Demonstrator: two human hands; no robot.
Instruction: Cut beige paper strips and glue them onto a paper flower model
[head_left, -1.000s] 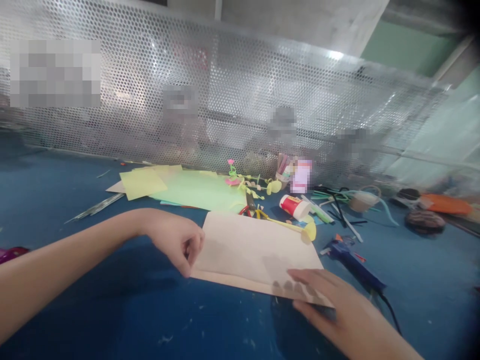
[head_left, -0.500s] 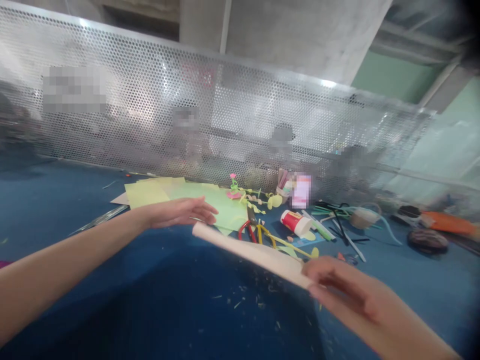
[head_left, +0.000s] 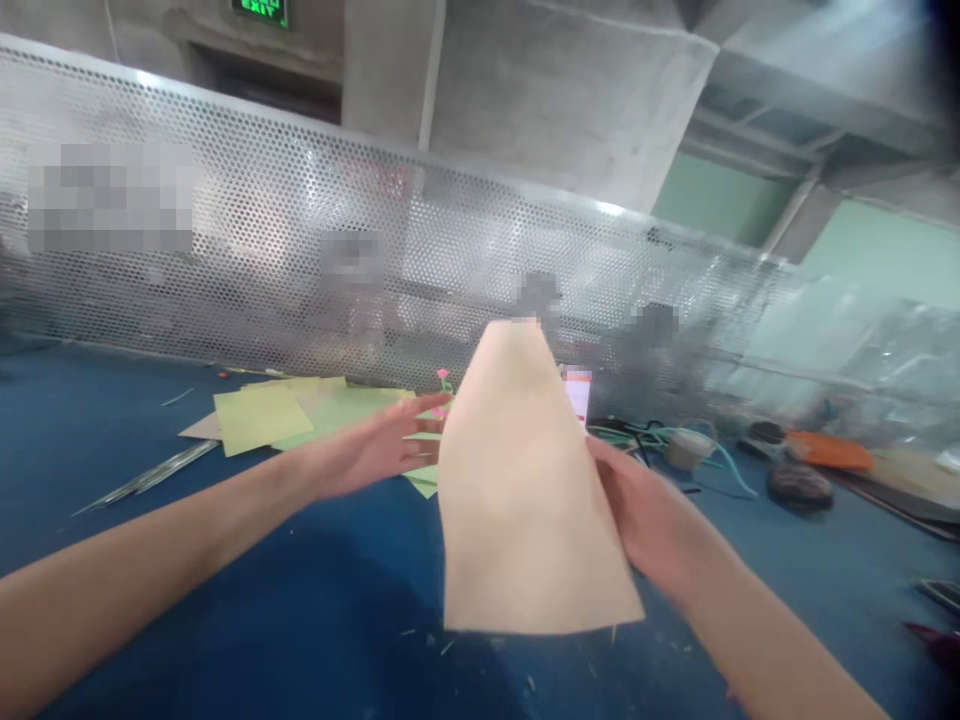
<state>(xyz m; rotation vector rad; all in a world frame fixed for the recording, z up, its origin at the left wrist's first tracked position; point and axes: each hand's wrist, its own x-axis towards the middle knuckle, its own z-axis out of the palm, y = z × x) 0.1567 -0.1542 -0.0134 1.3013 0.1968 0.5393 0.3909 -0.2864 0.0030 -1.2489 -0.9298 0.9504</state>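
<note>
Tan sheet is held raised over the blue table, centre of scene, bowed lengthwise, narrow-looking end far, wide end near. Right edge is held by the right hand; that grip looks closed on the edge, fingertips hidden behind. Left hand is at the left edge, grip spread; contact can't be told.

Risks, as judged: support seems to come from 1 side only, so the sheet could twist or slip if the right grip is loosened. A crease could be pressed in if it is squeezed hard at the bow. The small pink flower, just beside the far left edge, could be knocked by the left hand. Scraps on the near table could be caught under the sheet if it is lowered there.

Text: "EXIT" is readable on the green sign, far left. Pink-and-white panel is pixelated, unreadable. No brand can be made out.
</note>
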